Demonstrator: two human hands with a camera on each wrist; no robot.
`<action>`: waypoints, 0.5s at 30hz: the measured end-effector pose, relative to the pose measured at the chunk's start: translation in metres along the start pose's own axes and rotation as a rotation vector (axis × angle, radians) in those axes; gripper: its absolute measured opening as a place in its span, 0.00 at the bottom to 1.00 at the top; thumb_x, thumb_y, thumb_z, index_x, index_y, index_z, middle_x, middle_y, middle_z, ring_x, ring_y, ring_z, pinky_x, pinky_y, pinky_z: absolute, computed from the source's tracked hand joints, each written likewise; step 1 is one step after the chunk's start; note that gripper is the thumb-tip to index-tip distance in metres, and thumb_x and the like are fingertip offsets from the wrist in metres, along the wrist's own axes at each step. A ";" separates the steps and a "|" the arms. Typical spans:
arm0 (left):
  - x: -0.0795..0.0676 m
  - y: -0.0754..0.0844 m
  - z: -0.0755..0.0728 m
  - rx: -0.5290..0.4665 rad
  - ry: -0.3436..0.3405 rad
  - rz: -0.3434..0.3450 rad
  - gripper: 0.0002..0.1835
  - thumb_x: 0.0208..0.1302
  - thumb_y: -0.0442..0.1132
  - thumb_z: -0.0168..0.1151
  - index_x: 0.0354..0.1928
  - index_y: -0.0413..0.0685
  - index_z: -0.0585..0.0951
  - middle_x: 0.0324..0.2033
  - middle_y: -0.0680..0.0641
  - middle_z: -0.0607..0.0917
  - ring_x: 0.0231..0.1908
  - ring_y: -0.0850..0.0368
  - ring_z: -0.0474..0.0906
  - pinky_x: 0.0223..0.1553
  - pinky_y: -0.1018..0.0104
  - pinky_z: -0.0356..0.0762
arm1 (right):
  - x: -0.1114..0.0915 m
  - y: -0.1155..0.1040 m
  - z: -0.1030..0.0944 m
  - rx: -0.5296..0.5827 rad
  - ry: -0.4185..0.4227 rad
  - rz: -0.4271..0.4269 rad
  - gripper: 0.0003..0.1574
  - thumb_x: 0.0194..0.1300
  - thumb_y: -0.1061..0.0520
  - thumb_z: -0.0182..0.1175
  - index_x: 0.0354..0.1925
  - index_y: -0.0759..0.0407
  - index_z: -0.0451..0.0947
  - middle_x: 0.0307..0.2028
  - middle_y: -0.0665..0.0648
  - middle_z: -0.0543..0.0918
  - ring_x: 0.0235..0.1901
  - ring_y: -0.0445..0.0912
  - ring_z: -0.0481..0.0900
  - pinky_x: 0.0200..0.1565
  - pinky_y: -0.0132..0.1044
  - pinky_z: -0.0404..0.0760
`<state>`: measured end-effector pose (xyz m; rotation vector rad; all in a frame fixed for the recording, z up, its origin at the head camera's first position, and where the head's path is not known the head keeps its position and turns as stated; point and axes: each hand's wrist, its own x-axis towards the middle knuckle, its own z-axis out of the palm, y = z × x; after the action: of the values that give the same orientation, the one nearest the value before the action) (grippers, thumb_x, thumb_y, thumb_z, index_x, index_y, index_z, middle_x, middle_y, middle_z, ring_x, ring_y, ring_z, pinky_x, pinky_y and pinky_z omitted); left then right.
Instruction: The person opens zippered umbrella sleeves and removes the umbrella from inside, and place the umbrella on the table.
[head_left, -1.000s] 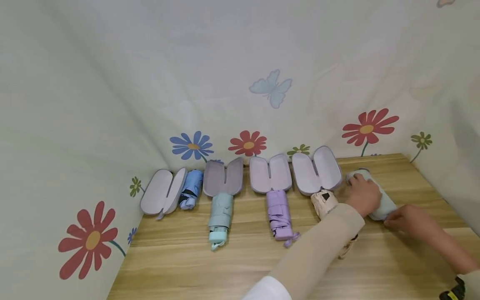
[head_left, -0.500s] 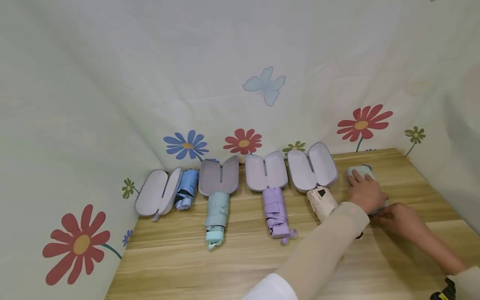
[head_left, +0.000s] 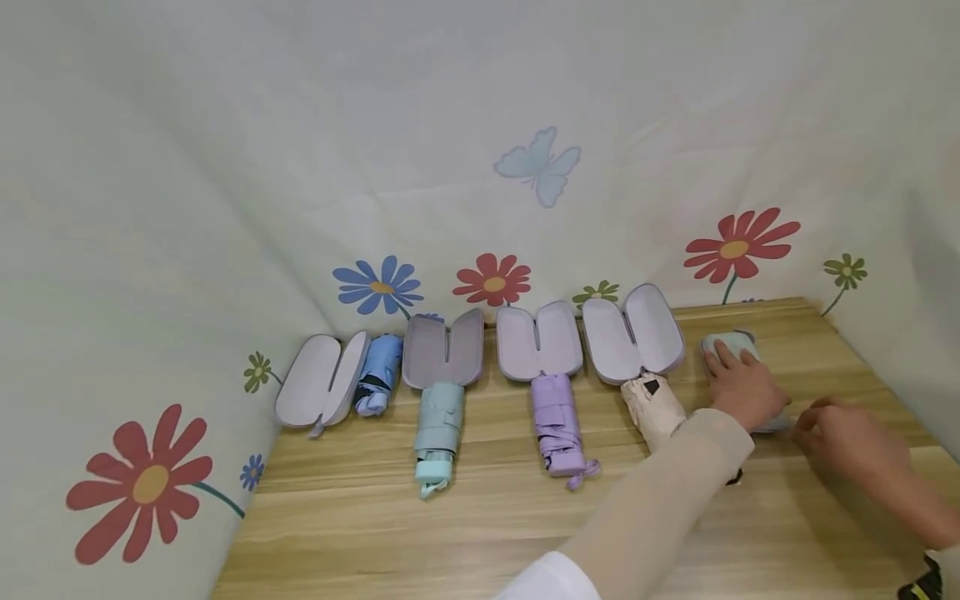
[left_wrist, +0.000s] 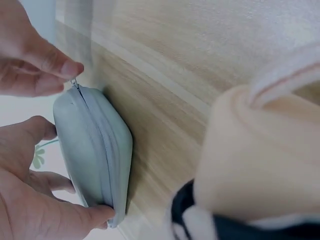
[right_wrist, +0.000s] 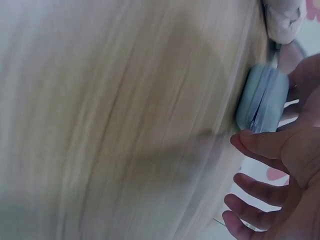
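Observation:
A pale green zip case (left_wrist: 82, 145) sits at the table's right end, its zipper closed at the part seen in the left wrist view. My left hand (head_left: 742, 392) holds it from above; the left wrist view shows thumb and fingers gripping its sides. Between thumb and forefinger, my right hand (left_wrist: 30, 57) pinches the zipper pull (left_wrist: 74, 82) at the case's end. The right wrist view has this right hand (right_wrist: 285, 170) at the near corner of the case (right_wrist: 262, 100), other fingers loosely bent. A beige folded umbrella (head_left: 651, 408) lies partly hidden under my left forearm.
Several open cases stand along the back edge, including a light one (head_left: 633, 333) and a grey one (head_left: 442, 354). Before or beside them lie a blue umbrella (head_left: 380, 375), a mint umbrella (head_left: 438, 429) and a purple umbrella (head_left: 557, 425). A flowered cloth (head_left: 375, 167) hangs behind.
My right hand came left along the case's near end, then drew back right with the zipper pull. My left hand keeps holding the case. The open cases and umbrellas stay put.

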<state>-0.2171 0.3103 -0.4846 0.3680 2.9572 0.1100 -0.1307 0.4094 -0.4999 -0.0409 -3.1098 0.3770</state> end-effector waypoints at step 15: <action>-0.001 -0.003 -0.003 -0.002 -0.049 0.020 0.43 0.59 0.76 0.59 0.74 0.76 0.63 0.76 0.59 0.55 0.75 0.59 0.51 0.69 0.68 0.57 | 0.019 0.018 0.012 -0.013 0.130 0.024 0.13 0.65 0.57 0.67 0.39 0.69 0.86 0.46 0.78 0.79 0.43 0.74 0.78 0.39 0.66 0.77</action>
<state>-0.2168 0.3071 -0.4819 0.3935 2.9050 0.1051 -0.1496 0.4245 -0.5158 -0.0993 -2.9863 0.3396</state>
